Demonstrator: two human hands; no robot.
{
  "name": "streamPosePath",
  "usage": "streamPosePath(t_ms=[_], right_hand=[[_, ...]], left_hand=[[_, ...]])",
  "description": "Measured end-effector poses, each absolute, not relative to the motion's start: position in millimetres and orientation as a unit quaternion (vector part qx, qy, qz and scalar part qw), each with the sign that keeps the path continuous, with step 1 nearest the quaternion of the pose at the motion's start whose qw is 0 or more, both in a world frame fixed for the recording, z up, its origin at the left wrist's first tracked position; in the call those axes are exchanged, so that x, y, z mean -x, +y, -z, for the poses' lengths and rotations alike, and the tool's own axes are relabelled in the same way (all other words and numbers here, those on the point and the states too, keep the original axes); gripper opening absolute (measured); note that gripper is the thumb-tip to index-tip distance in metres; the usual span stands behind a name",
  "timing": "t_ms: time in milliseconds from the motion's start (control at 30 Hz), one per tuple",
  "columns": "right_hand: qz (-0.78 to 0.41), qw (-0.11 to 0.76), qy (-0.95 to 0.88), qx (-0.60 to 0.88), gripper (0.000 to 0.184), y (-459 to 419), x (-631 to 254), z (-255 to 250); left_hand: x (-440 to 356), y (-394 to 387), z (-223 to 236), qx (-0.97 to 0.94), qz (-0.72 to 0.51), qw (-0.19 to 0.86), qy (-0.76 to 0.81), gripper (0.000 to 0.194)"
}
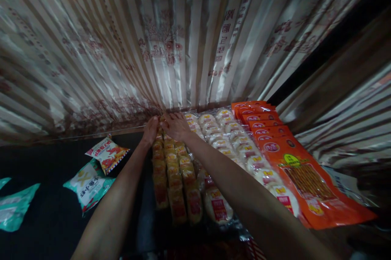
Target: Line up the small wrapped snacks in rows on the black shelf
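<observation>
Both of my hands reach to the far end of several rows of wrapped yellow cakes point(171, 168), close to the curtain. My left hand point(151, 130) is at the left side of the far end, fingers together and closed against a yellow packet there. Beside it, my right hand point(175, 125) lies over the tops of the farthest cakes, fingers stretched forward and a little apart. The hands almost meet, and what is under the fingers is partly hidden. Right of the yellow rows are overlapping rows of round white wrapped cakes point(218, 207), partly covered by my right forearm.
Overlapping orange snack bags point(293, 166) lie on the right. On the black table point(42, 162), a red-and-white snack bag point(108, 153) rests by a teal bag point(88, 184), with another teal bag point(18, 207) farther left. A pleated, printed curtain point(183, 40) hangs behind.
</observation>
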State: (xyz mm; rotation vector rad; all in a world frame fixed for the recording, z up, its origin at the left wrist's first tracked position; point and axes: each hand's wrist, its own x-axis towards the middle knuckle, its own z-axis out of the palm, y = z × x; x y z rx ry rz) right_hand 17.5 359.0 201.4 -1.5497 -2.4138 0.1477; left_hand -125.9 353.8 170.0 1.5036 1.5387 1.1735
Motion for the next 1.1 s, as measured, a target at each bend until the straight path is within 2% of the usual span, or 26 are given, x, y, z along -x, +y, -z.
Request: streamPosePath(t_ms=[200,467,667,800,933,1033,1100], right_hand=[[-0.029,0.165,-0.838,0.519,0.042,355.2,-18.3,-202.2],[-0.037,0.157,-0.840,0.518,0.040,354.8,-17.5,-206.1],[-0.051,0.134,-0.834,0.533,0.047,355.6,-15.6,-205.4],[-0.041,0.157,-0.831,0.533,0.052,352.8,-22.5,-208.0],[-0.029,0.164,-0.818,0.550,0.051,346.3,-38.8,-212.9],[-0.012,0.148,-0.820,0.553,0.050,339.2,-53.1,-214.2],[0.000,0.133,-0.822,0.554,0.050,334.3,-62.7,-214.2]], left_hand=[[125.5,352.2,-166.7,-0.590,-0.462,0.306,0.588,0.054],[126.4,353.6,-165.4,-0.609,-0.454,0.292,0.582,0.056],[124.6,350.7,-168.6,-0.582,-0.450,0.326,0.594,0.057],[127.3,347.3,-176.0,-0.567,-0.441,0.351,0.601,0.058],[127.9,341.1,-190.3,-0.599,-0.420,0.272,0.625,0.058],[113.5,330.4,-204.0,-0.671,-0.394,0.174,0.603,0.047],[93.3,320.2,-212.7,-0.698,-0.393,0.150,0.579,0.041]])
